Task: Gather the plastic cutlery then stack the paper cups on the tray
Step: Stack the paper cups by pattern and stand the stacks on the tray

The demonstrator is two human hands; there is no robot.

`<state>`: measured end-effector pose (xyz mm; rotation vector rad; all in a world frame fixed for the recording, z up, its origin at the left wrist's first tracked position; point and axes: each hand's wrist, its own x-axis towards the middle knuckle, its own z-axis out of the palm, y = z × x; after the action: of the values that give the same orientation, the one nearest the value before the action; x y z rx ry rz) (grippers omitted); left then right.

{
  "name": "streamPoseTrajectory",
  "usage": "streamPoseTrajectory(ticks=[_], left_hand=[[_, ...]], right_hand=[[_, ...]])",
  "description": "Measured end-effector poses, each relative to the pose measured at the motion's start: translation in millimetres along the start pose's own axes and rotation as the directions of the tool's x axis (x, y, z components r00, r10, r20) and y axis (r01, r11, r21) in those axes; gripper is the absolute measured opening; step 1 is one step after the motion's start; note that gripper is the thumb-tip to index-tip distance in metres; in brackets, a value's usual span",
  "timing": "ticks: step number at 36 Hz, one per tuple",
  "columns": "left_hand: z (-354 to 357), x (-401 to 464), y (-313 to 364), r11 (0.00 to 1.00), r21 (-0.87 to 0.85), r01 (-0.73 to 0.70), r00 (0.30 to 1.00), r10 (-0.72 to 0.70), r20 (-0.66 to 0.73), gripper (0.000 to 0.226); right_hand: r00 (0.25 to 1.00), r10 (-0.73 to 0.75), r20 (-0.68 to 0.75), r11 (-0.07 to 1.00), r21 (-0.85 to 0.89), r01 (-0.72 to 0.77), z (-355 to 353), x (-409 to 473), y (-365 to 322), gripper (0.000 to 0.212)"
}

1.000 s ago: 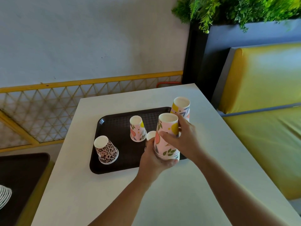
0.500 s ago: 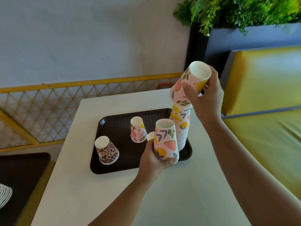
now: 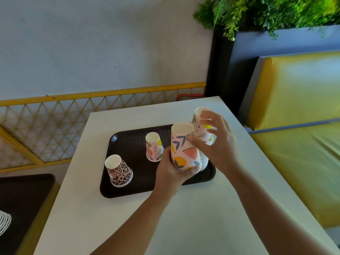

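- four groups of upside-down paper cups show over the dark brown tray [image 3: 128, 192], which lies on the white table [image 3: 193, 218] nearer its far half.
- left hand [image 3: 171, 173] is curled round the lower part of a floral cup [image 3: 184, 150], fingers wrapped under its rim; the cup is held just above the tray's near right part, white base up. whether more cups are nested inside it cannot be told.
- right hand [image 3: 219, 144] is blurred; its fingers are spread and loosely bent, the thumb tip touching the side of the floral cup near its top. it pinches nothing that can be made out.
- behind the right hand, a tall stack of cups [image 3: 200, 124] stands at the tray's right edge, its top cup showing past the fingers; the hand looks close to it, but contact cannot be told.
- a leopard-print cup [image 3: 119, 171] stands at the tray's near left corner, well apart from the hands.
- a small floral cup [image 3: 154, 149] stands near the tray's middle, just left of the left hand.
- a yellow bench seat [image 3: 294, 107] lies beyond the table's right edge; green plants [image 3: 266, 11] hang above it.
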<state>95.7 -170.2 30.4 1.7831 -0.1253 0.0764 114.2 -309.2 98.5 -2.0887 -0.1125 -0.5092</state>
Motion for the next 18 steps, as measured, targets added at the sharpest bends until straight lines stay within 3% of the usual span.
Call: streamPoseTrajectory(ticks=[4, 7, 14, 18], left_hand=[[-0.1, 9.3, 18.2, 0.996, 0.008, -0.090, 0.995, 0.091, -0.029, 0.065], [-1.2, 17.8, 29.0, 0.986, 0.058, -0.154, 0.986, 0.157, -0.047, 0.073], [-6.9, 35.5, 54.4, 0.942, -0.027, -0.334, 0.941, 0.332, -0.071, 0.080], [-0.2, 47.6, 57.7, 0.976, -0.020, -0.215, 0.970, 0.211, -0.118, 0.078]], right_hand=[[0.990, -0.027, 0.136, 1.000, -0.010, 0.029, 6.6, -8.1, -4.2, 0.079], [0.986, -0.026, 0.164, 1.000, -0.002, 0.027, 8.0, -4.7, -10.0, 0.075], [0.994, -0.095, -0.058, 0.971, 0.213, 0.105, -8.3, 20.3, -28.5, 0.063], [0.957, -0.112, -0.268, 0.966, 0.197, 0.168, -21.6, 41.8, -30.9, 0.060]])
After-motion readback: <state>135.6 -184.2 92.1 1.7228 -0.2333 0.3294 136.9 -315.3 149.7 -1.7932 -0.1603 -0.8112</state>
